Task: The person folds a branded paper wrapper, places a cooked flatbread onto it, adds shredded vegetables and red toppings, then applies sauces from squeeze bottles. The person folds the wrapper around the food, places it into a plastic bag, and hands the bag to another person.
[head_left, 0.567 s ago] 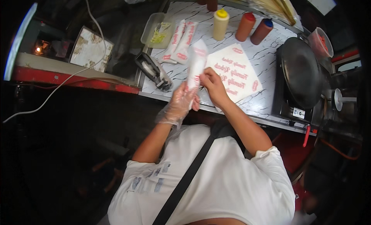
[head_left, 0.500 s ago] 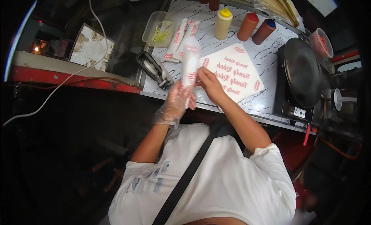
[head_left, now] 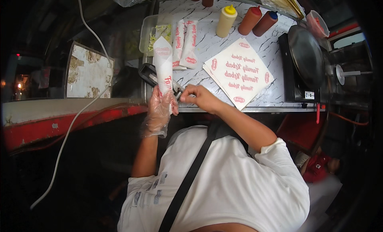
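My left hand [head_left: 159,106], in a clear plastic glove, is closed round the lower part of a paper-wrapped kebab roll [head_left: 164,66] with red print, held upright. My bare right hand [head_left: 196,97] is beside it, thumb and fingers pinched together. What is between those fingertips, if anything, is too small to make out. Behind the roll lies a black tape dispenser [head_left: 148,74], partly hidden, its front end close to my right fingertips. Farther back two more wrapped rolls [head_left: 189,48] lie side by side. A stack of printed wrapping paper [head_left: 240,72] is to their right.
A clear tub [head_left: 145,36] of shredded greens stands at the back left. Sauce bottles [head_left: 226,22] with yellow, red and blue caps line the back. A dark pan [head_left: 305,56] sits on a stove at the right. A white cable [head_left: 85,106] hangs at the left.
Both hands and the roll have moved left, over the tape dispenser. My right hand has come away from the paper stack to the dispenser's front end. The view has shifted slightly.
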Available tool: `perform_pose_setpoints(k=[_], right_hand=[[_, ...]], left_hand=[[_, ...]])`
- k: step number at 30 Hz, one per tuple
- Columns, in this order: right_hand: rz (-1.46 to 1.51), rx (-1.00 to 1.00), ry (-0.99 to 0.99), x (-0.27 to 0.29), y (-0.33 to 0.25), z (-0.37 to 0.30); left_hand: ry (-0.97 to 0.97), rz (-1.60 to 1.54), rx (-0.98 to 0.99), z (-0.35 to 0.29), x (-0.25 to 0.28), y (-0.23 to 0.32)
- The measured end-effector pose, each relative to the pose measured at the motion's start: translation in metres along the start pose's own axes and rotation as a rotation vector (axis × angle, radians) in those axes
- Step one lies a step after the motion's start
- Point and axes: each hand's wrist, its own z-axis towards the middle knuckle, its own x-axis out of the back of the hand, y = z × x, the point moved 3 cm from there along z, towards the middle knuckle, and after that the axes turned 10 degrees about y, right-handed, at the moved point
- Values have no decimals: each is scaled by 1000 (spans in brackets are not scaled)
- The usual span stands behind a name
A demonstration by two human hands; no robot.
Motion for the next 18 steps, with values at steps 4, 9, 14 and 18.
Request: perform_pose_setpoints(k=[4, 9, 14, 18], right_hand=[[-611, 232, 131, 11, 8, -6], [-274, 131, 113, 58, -28, -9], [-260, 210, 139, 102, -92, -31], [-427, 109, 256, 132, -101, -46]], left_hand=[[-25, 12, 20, 10, -16, 0], [4, 145, -72, 17, -45, 1], [18, 468, -111, 13, -93, -4], [-144, 216, 74, 2, -129, -7]])
